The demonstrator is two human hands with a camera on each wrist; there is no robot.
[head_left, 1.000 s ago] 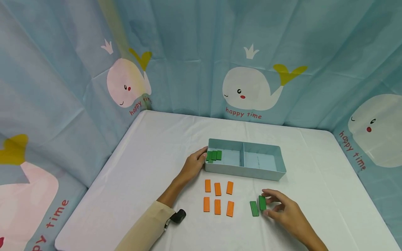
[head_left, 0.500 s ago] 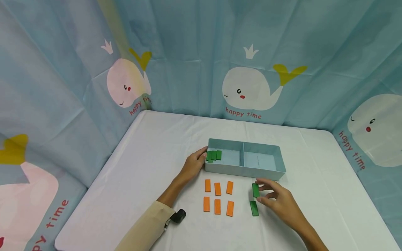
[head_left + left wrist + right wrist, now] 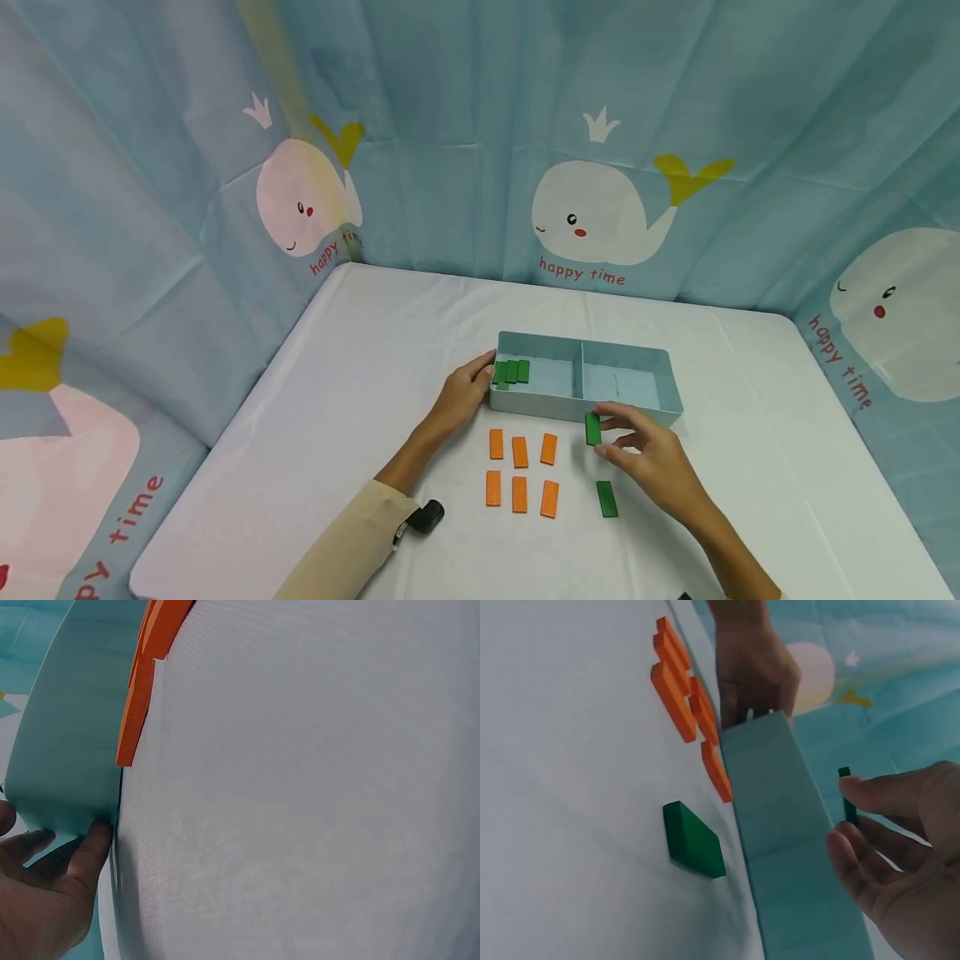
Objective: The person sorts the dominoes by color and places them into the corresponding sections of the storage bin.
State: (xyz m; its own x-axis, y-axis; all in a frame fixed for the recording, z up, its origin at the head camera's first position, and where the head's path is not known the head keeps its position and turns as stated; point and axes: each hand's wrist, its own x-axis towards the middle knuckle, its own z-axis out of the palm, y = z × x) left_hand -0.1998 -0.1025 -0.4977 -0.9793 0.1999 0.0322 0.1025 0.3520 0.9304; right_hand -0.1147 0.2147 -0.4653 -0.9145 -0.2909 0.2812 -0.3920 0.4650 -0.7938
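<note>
My right hand (image 3: pixel 652 454) pinches a green domino block (image 3: pixel 592 429) between thumb and fingertips, raised just in front of the box's near wall. In the right wrist view this block (image 3: pixel 847 796) shows edge-on. My left hand (image 3: pixel 459 398) rests its fingers against the left end of the pale blue box (image 3: pixel 577 407); in the left wrist view its fingertips (image 3: pixel 96 832) touch the end wall. Several green blocks (image 3: pixel 512 372) lie at the left of the box's left compartment. Another green block (image 3: pixel 607 499) lies on the table below my right hand.
Several orange blocks (image 3: pixel 520 494) lie in two rows on the white table (image 3: pixel 360 358), in front of the box. A divider (image 3: pixel 577 369) splits the box in two. A whale-printed curtain (image 3: pixel 450 192) stands behind the table.
My right hand has lifted the green block off the table beside the other one and carried it up and left towards the box. My left hand has stayed at the box.
</note>
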